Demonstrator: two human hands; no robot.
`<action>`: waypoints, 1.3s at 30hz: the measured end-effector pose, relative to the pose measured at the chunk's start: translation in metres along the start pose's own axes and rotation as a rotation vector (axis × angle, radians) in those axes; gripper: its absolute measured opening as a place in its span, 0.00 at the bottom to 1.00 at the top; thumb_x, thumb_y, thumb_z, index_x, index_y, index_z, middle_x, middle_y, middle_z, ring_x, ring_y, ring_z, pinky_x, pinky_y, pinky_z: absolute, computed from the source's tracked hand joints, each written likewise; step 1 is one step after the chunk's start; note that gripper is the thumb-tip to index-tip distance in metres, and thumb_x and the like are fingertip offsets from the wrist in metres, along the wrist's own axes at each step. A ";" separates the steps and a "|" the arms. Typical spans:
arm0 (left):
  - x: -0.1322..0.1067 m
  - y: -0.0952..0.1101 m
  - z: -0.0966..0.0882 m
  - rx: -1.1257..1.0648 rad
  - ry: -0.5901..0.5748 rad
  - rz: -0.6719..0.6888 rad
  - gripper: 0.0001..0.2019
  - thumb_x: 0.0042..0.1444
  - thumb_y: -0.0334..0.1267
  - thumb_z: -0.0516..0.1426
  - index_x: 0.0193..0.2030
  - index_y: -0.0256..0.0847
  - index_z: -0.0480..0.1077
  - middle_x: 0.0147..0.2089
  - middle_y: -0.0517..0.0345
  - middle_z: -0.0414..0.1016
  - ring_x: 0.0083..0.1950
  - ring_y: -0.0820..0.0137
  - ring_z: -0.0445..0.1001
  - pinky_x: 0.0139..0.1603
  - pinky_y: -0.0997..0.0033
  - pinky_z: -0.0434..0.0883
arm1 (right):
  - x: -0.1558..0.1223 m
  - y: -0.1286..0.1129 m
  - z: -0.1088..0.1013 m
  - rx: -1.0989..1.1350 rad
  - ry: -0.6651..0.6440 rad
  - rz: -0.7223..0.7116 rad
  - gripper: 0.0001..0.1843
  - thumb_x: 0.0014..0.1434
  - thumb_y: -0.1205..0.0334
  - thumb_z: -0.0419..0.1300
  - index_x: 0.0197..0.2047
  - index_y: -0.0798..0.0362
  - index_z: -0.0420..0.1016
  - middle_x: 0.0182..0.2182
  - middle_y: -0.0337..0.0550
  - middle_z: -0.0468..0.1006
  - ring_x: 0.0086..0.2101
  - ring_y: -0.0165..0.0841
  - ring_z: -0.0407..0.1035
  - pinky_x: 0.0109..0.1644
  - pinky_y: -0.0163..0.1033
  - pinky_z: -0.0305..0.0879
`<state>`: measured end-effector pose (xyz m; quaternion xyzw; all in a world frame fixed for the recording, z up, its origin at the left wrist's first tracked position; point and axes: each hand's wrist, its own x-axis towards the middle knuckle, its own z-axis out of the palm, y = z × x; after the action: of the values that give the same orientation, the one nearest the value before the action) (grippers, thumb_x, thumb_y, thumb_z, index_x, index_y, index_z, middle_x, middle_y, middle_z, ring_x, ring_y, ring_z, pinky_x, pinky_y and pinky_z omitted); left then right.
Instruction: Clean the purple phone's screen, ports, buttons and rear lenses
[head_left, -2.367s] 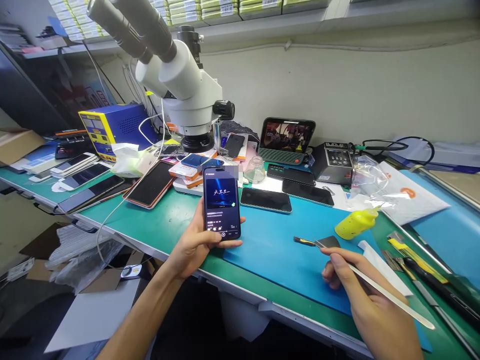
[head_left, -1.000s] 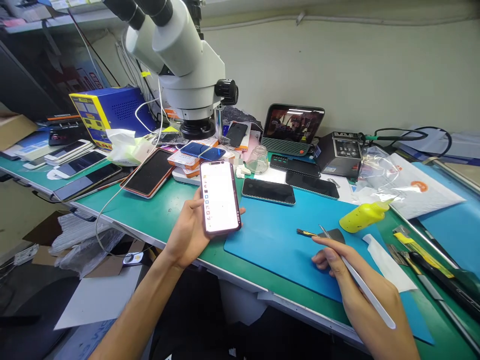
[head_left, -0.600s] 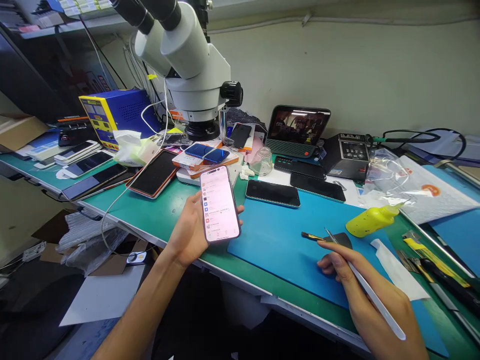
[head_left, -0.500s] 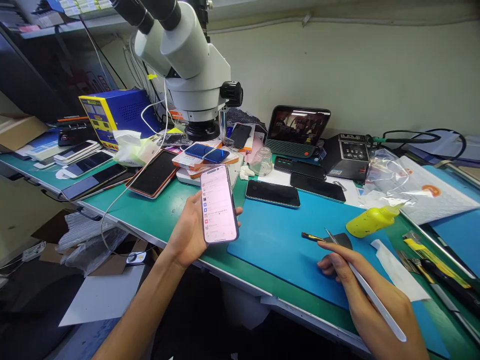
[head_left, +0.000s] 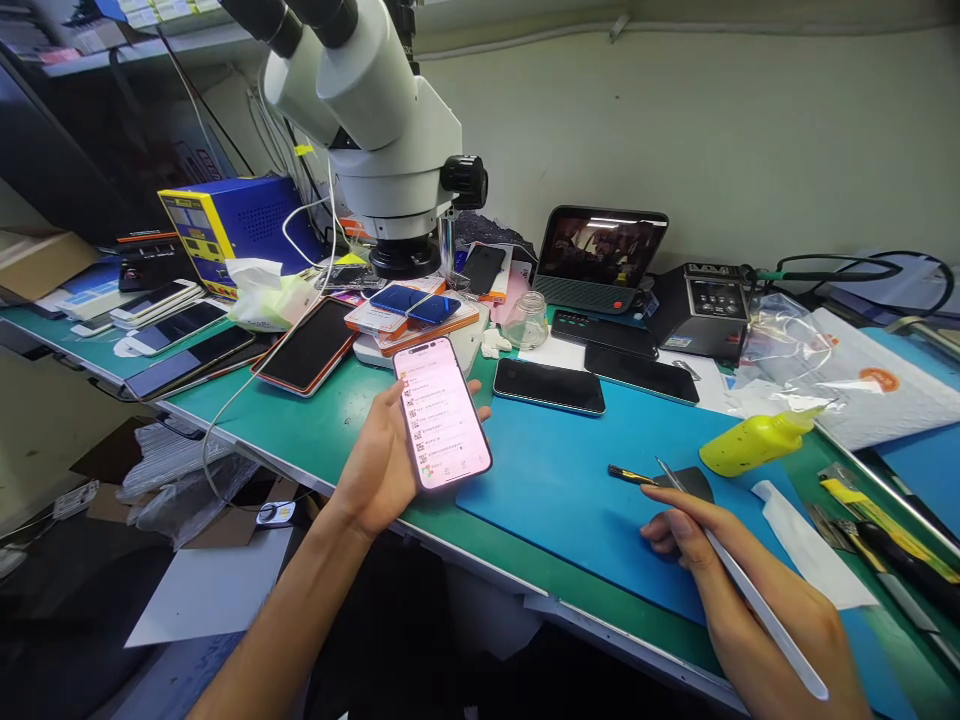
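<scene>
My left hand [head_left: 386, 455] holds a lit phone [head_left: 442, 413] upright over the green bench, its screen showing a pale list. My right hand [head_left: 742, 590] rests on the blue mat [head_left: 570, 500] and grips long white tweezers [head_left: 742, 580], the tip pointing up-left beside a small dark pad [head_left: 694, 483]. A short black-and-yellow tool [head_left: 628, 475] lies on the mat just left of that tip.
A white microscope [head_left: 375, 120] stands at the back over stacked phones [head_left: 412, 310]. Dark phones [head_left: 549, 385] lie on the mat's far edge. A yellow bottle [head_left: 757, 442], a small screen [head_left: 604, 255], a black station [head_left: 701, 305] and hand tools [head_left: 885, 530] sit to the right.
The phone's screen went from a dark page to a white list. My left hand tilted the phone a little to the right; my right hand stayed on the mat with the tweezers.
</scene>
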<state>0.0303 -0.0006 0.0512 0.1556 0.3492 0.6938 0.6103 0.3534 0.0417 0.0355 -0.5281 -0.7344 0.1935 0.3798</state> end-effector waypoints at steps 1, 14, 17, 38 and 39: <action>0.000 0.000 -0.001 0.002 0.000 0.000 0.35 0.80 0.54 0.53 0.88 0.44 0.57 0.76 0.41 0.79 0.69 0.45 0.86 0.64 0.42 0.86 | 0.000 0.000 0.000 -0.003 0.004 -0.001 0.29 0.73 0.25 0.58 0.49 0.35 0.91 0.34 0.34 0.90 0.33 0.38 0.87 0.42 0.40 0.85; 0.000 -0.003 -0.001 0.026 -0.030 -0.025 0.35 0.80 0.50 0.51 0.89 0.45 0.54 0.74 0.42 0.82 0.66 0.46 0.87 0.60 0.47 0.87 | 0.001 0.001 0.000 -0.019 0.012 -0.008 0.27 0.72 0.25 0.58 0.52 0.32 0.90 0.34 0.32 0.91 0.33 0.40 0.88 0.43 0.44 0.86; 0.000 -0.003 -0.001 0.028 -0.033 -0.025 0.35 0.79 0.48 0.51 0.89 0.44 0.54 0.73 0.42 0.83 0.66 0.46 0.88 0.59 0.47 0.87 | 0.001 0.000 0.001 -0.018 0.010 -0.004 0.27 0.72 0.25 0.58 0.52 0.33 0.90 0.35 0.33 0.91 0.33 0.40 0.88 0.42 0.44 0.87; 0.000 -0.001 -0.008 0.017 -0.149 -0.028 0.38 0.73 0.50 0.54 0.87 0.40 0.58 0.74 0.41 0.82 0.69 0.40 0.84 0.72 0.38 0.76 | 0.001 -0.008 -0.001 -0.079 -0.045 0.236 0.35 0.63 0.21 0.57 0.51 0.36 0.90 0.37 0.37 0.91 0.39 0.45 0.88 0.52 0.50 0.86; 0.000 -0.001 -0.008 0.014 -0.148 -0.026 0.38 0.74 0.49 0.54 0.87 0.40 0.58 0.74 0.42 0.82 0.69 0.41 0.84 0.72 0.39 0.76 | 0.001 -0.009 -0.001 -0.073 -0.047 0.244 0.34 0.63 0.21 0.58 0.51 0.36 0.90 0.37 0.37 0.91 0.39 0.45 0.88 0.52 0.50 0.85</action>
<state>0.0261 -0.0030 0.0451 0.2065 0.3098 0.6701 0.6422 0.3481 0.0393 0.0423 -0.6223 -0.6801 0.2236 0.3167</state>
